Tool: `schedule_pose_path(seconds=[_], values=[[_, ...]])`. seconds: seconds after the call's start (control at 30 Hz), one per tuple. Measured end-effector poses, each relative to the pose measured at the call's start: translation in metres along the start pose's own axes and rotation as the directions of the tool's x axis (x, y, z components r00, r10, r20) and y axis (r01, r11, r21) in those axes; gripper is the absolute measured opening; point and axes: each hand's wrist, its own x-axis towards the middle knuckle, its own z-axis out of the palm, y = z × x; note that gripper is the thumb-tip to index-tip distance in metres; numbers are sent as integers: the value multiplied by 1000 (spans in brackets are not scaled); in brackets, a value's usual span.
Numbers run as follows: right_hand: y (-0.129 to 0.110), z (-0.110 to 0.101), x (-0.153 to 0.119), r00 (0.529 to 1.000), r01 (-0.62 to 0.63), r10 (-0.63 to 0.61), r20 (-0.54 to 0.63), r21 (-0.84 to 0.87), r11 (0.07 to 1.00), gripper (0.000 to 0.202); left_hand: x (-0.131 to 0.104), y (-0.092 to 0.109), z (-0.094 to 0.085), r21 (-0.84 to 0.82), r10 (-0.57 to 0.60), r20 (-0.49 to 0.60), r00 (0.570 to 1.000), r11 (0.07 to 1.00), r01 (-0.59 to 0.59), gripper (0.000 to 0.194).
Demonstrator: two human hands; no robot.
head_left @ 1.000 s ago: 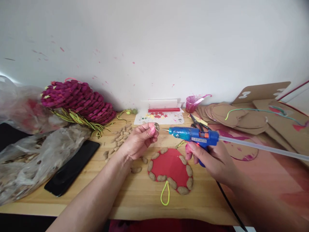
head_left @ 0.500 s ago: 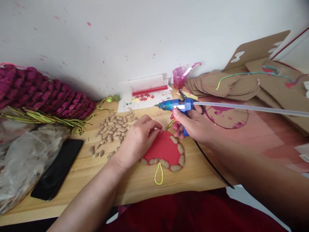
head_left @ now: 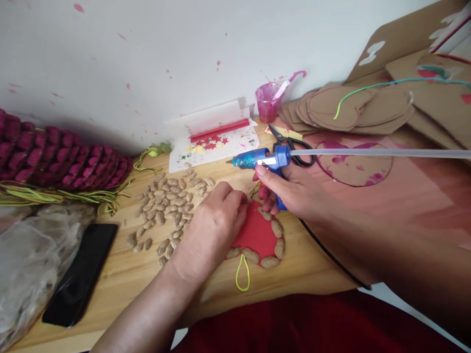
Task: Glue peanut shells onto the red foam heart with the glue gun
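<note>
My right hand (head_left: 290, 189) grips a blue hot glue gun (head_left: 265, 158), its nozzle pointing left and a long clear glue stick (head_left: 368, 153) running out of its back. Below lies a red heart-shaped piece (head_left: 257, 228) with peanuts (head_left: 270, 262) along its right and lower edges and a yellow cord loop (head_left: 243, 274) at the near edge. My left hand (head_left: 217, 225) rests over the heart's left side, its fingers pinched together near the far edge. Whatever is between those fingertips is hidden. The heart's left border is covered by this hand.
Loose peanuts (head_left: 165, 201) spread to the left, beside a black phone (head_left: 81, 274) and a plastic bag (head_left: 33, 274). Black scissors (head_left: 294, 147), a stained cup (head_left: 268, 105) and stacked cardboard shapes (head_left: 331, 108) lie at the back. A black cable (head_left: 331, 255) trails rightward.
The view has shifted a little. My left hand has turned slightly, its fingers more curled over the heart's far edge. The glue gun stays in my right hand above the heart.
</note>
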Motion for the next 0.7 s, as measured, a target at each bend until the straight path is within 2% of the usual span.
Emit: schedule_pose_path(seconds=[0.2, 0.47, 0.7], values=[[-2, 0, -1, 1000, -18, 18, 1, -9, 1000, 43, 0, -1, 0, 14, 15, -7, 1000, 1000, -15, 12], [1, 1, 0, 1000, -18, 18, 4, 6, 1000, 39, 0, -1, 1, -17, -37, 7, 999, 999, 37, 11], [0, 1, -2, 1000, -19, 19, -3, 12, 1000, 38, 2, -3, 3, 59, -1, -8, 1000, 998, 2, 11]])
